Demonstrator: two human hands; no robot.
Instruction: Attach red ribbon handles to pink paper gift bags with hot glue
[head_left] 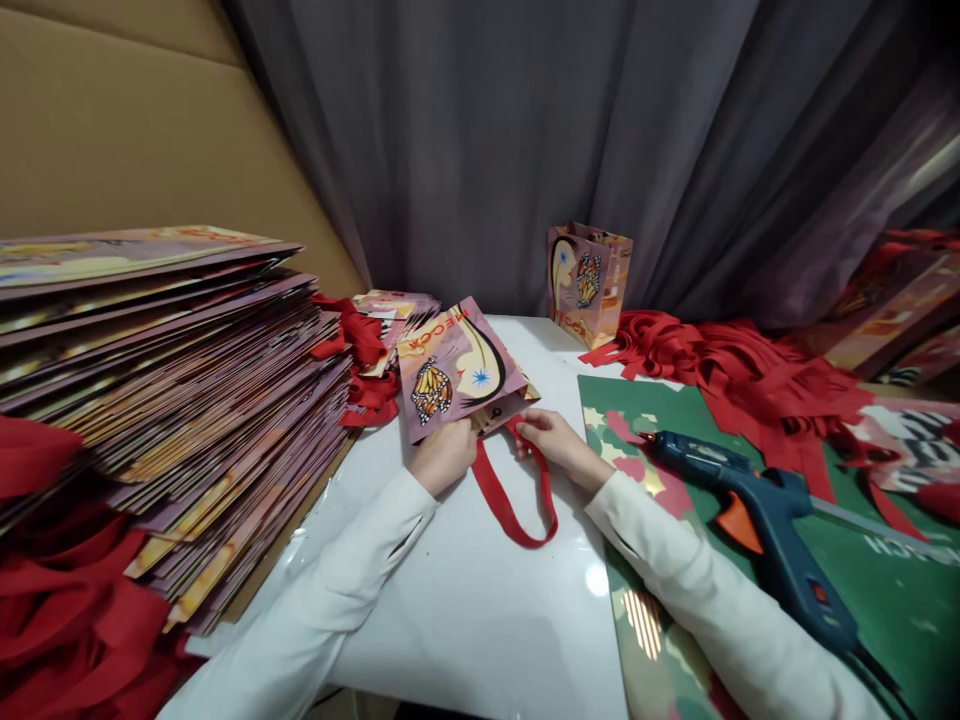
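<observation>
A paper gift bag [465, 375] printed with a butterfly and the word MECCA lies flat on the white table, its mouth towards me. My left hand [445, 455] is closed at the near edge of the bag, by one end of a red ribbon [517, 525]. The ribbon hangs in a loop from the bag's mouth onto the table. On the other side, my right hand [551, 445] pinches the ribbon's other end close to the opening. The fingertips of my left hand are partly hidden.
A tall stack of flat bags [247, 400] fills the left, with red ribbons [82, 610] beside it. An upright bag [589, 285] stands at the back. More red ribbons [735, 370] lie to the right. A blue glue gun [772, 520] rests on a green sheet [892, 620].
</observation>
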